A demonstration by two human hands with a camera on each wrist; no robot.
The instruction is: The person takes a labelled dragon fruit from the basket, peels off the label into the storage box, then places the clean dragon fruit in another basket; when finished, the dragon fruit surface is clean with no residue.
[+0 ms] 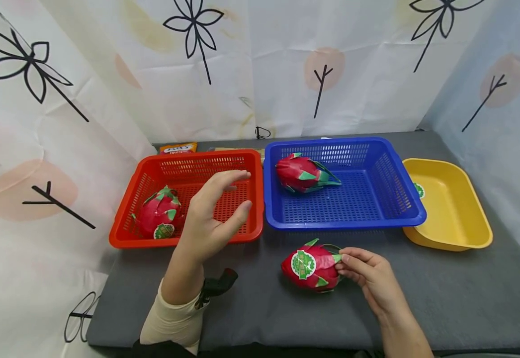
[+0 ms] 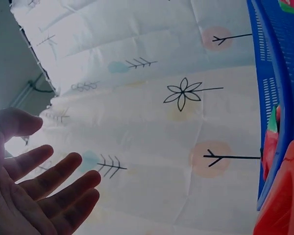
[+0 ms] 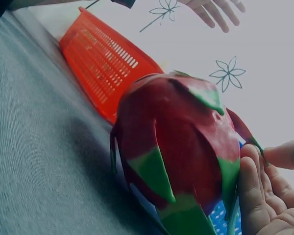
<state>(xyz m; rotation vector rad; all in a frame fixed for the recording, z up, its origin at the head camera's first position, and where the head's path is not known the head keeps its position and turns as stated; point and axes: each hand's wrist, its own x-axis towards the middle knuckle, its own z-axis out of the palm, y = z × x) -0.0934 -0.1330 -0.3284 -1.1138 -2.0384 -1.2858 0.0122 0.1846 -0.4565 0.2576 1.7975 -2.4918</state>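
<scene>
My right hand (image 1: 372, 276) pinches a green leaf tip of a dragon fruit (image 1: 324, 266), in front of the blue basket. The fruit bears a green round sticker, and its leaf shows between thumb and fingers in the right wrist view, where the dragon fruit (image 3: 171, 142) fills the middle. Raised near the red basket (image 1: 123, 219), my left hand (image 1: 211, 214) holds nothing, its fingers spread apart from the thumb. A second dragon fruit (image 1: 159, 211) lies in that basket, left of the hand. Another dragon fruit (image 1: 302, 171) lies in the blue basket (image 1: 345, 223).
A yellow tub (image 1: 452, 204) with a green sticker stands right of the blue basket. Behind the red basket lies an orange snack packet (image 1: 179, 148). The grey tabletop (image 1: 251, 308) ends at printed white curtains (image 1: 278, 64) at the back and sides.
</scene>
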